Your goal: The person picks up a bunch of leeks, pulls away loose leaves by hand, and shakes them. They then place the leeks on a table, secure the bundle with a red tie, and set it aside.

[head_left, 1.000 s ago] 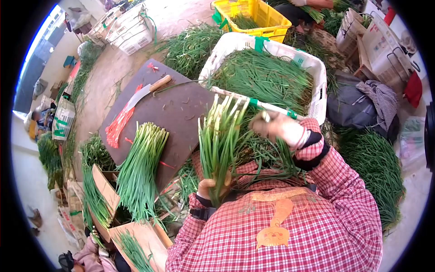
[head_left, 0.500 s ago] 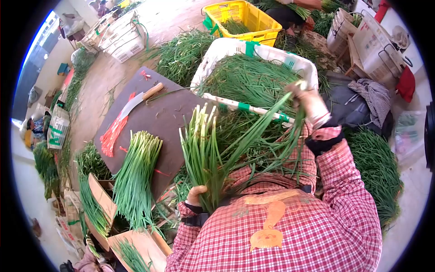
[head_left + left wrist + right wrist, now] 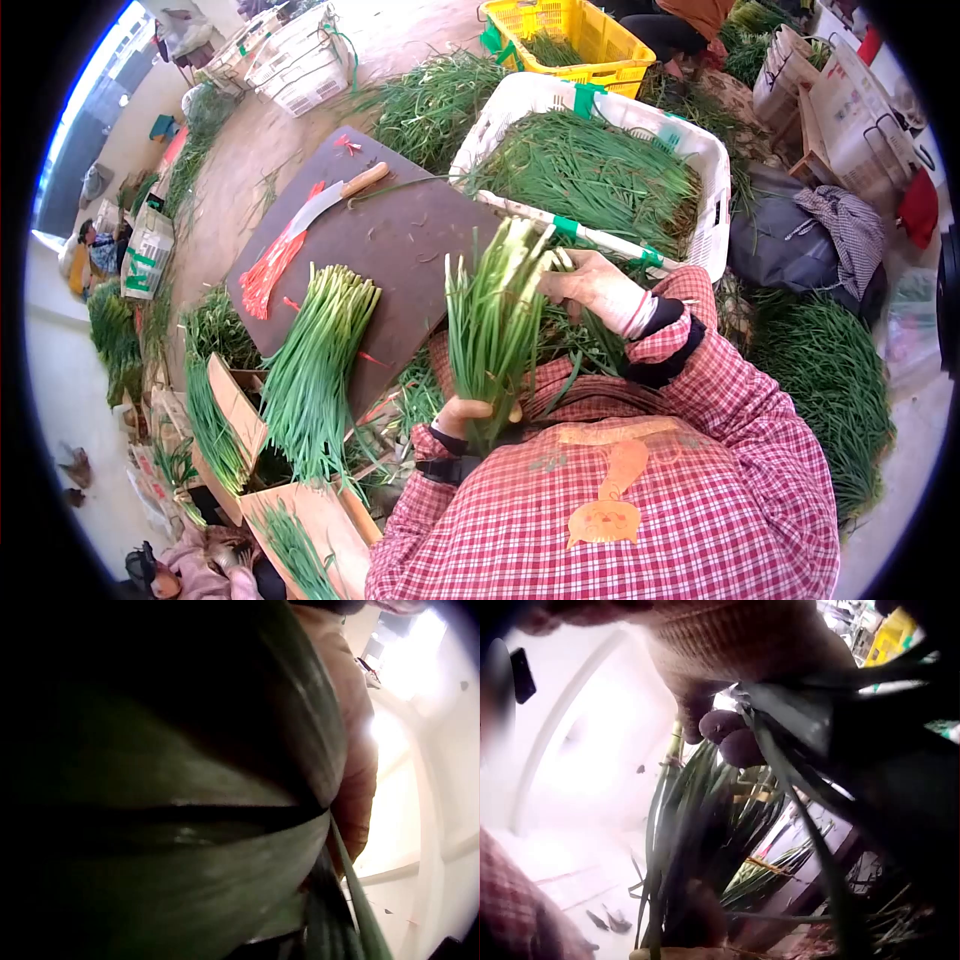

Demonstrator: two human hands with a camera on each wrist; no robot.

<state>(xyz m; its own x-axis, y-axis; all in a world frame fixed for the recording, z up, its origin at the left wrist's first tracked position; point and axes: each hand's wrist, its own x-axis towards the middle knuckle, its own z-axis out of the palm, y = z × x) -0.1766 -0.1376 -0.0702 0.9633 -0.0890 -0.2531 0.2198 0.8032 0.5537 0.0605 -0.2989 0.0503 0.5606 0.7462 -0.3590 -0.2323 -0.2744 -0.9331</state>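
Note:
In the head view my left hand (image 3: 465,413) grips a bunch of garlic chives (image 3: 485,330) low down, close to my belly, with the pale cut ends pointing up. Leaves fill most of the left wrist view, the hand's edge behind them. My right hand (image 3: 600,285) is at the upper right side of the bunch, pinching a few stalks by their pale ends. From this hand, in the right wrist view, dark chive leaves (image 3: 802,795) hang down past curled fingertips (image 3: 739,746). Loose chives lie across my lap, partly hidden by the arms.
A dark board (image 3: 410,235) on the left bears a knife (image 3: 325,205), red ties (image 3: 272,275) and a neat chive bundle (image 3: 320,370). Ahead stands a white crate (image 3: 715,200) of chives, with a yellow crate (image 3: 610,75) beyond. More chives (image 3: 820,390) are heaped at right.
My right hand swung out to the right, drawing long leaves from the bunch, and is now back at its pale ends. The left hand keeps its grip.

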